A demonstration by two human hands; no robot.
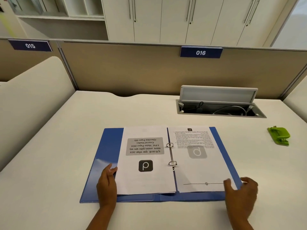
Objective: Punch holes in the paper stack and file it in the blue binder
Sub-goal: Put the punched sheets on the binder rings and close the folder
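Paper stack [166, 163] (ringed) between left hand [107, 185], right hand [240, 195].

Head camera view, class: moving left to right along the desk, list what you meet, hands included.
Left hand → title page → binder rings → text page → right hand → green hole punch.
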